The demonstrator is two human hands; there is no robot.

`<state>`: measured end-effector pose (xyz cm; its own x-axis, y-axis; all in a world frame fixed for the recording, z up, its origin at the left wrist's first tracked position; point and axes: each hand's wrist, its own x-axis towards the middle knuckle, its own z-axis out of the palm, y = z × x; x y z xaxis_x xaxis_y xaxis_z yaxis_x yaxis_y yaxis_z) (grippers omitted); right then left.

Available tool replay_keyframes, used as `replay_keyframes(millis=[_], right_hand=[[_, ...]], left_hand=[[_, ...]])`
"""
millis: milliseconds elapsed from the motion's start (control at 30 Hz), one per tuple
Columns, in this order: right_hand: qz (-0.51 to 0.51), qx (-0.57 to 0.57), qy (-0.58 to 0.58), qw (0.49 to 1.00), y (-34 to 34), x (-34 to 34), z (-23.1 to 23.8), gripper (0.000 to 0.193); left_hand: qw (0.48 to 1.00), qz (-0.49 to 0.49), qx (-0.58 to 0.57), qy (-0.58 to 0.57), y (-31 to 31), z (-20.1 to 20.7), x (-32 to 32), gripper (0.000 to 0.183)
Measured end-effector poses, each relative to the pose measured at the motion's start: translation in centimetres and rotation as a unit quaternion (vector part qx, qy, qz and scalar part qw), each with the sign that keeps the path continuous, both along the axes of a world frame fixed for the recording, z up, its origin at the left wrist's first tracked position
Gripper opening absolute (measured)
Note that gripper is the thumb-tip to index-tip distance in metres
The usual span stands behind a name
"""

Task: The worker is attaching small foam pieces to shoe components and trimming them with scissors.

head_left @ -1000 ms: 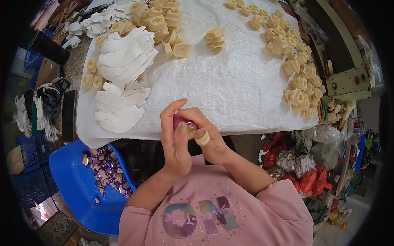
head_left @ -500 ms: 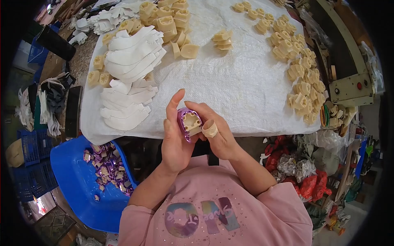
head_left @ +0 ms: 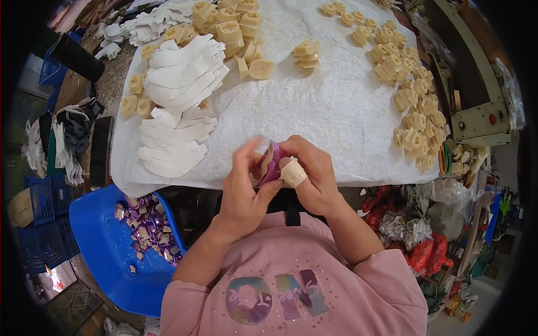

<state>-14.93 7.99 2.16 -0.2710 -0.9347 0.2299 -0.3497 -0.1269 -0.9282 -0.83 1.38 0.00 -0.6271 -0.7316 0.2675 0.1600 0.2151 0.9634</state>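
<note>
Both my hands hold a small beige shoe heel wrapped in shiny purple sheet (head_left: 271, 163) above the near edge of the table. My left hand (head_left: 242, 190) grips it from the left, its thumb against the lower end and its upper fingers blurred by motion. From the right, my right hand (head_left: 315, 178) is closed on it, with the fingers over the far side. A cream wrapping (head_left: 293, 172) covers my right thumb. The heel stands edge-on, so most of its beige core is hidden.
White cloth covers the table (head_left: 314, 117). Stacked white cut pieces (head_left: 185, 75) and beige heels (head_left: 230, 33) lie left; more beige heels (head_left: 414, 120) line the right. A blue bin (head_left: 106, 269) with purple-covered heels stands lower left. Bagged scraps (head_left: 417, 241) are at right.
The purple-covered heel has turned from showing its beige hollow face to edge-on. My right hand has closed further round it, and my left fingers have bent in.
</note>
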Motion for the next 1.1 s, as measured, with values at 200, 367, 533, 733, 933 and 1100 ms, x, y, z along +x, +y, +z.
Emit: replay_keyframes(millis=[200,367,533,733,933,1100], right_hand=[[0.051,0.064,-0.333,0.939,-0.8,-0.7,-1.2,0.024],[0.164,0.073,-0.351,0.919,-0.6,-2.1,-1.9,0.019],[0.062,0.035,-0.125,0.99,-0.3,-0.9,-1.4,0.019],[0.039,0.039,-0.369,0.928,-0.1,0.4,-1.1,0.021],[0.043,0.03,-0.409,0.911,0.2,0.8,-2.0,0.025],[-0.046,0.025,-0.22,0.974,-0.2,1.8,-2.0,0.027]], left_hand=[[0.995,0.008,-0.056,-0.077,-1.0,1.6,1.0,0.041],[0.986,-0.006,-0.138,-0.094,-0.9,2.7,0.9,0.044],[0.987,0.012,-0.137,-0.078,-0.7,1.9,0.3,0.045],[0.982,0.038,-0.148,-0.109,-0.7,1.9,-0.1,0.038],[0.969,0.123,-0.196,-0.091,0.4,1.6,-1.1,0.043],[0.955,0.17,-0.22,-0.102,0.6,0.8,-1.6,0.043]])
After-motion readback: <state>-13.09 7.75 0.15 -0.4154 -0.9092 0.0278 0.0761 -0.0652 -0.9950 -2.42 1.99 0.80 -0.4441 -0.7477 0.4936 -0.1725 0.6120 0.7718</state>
